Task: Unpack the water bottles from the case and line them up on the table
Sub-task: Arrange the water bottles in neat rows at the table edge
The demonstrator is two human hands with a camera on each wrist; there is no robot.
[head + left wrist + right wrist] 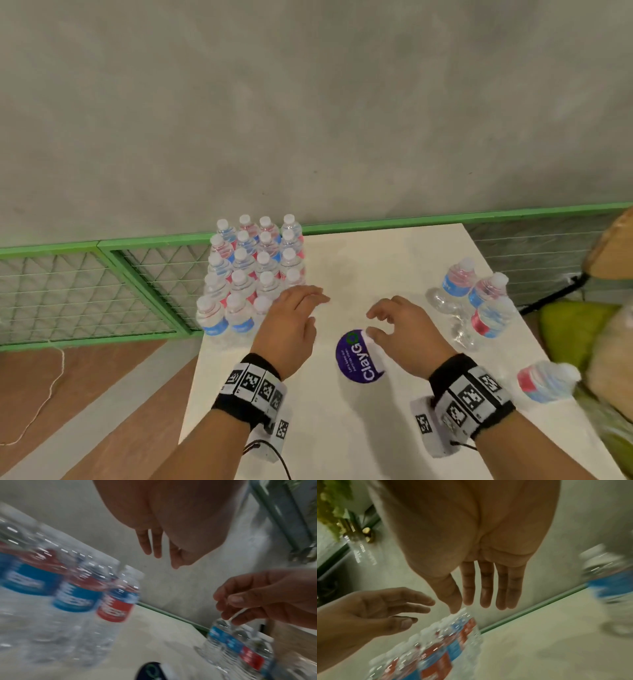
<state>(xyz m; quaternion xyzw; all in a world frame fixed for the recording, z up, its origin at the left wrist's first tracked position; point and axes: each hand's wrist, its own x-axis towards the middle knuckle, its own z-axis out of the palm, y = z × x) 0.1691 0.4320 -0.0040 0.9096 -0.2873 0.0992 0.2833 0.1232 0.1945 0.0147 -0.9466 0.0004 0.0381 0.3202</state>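
Note:
A tight block of several clear water bottles (253,274) with white caps and red-and-blue labels stands at the table's far left corner. My left hand (303,308) hovers just right of the block's near end, fingers straight, holding nothing. My right hand (387,322) hovers over the middle of the table with loosely bent fingers and nothing in them. Three loose bottles (476,294) stand at the right edge, and another bottle (544,382) is nearer me on the right. The left wrist view shows blurred bottles (77,591) beside my left fingers (145,545). In the right wrist view my fingers (488,588) are straight above the block (436,642).
The white table (376,267) carries a round purple sticker (359,356) under my right hand. A green mesh fence (102,284) runs behind and to the left, before a grey wall. Green and beige cushions (582,329) lie off the right edge.

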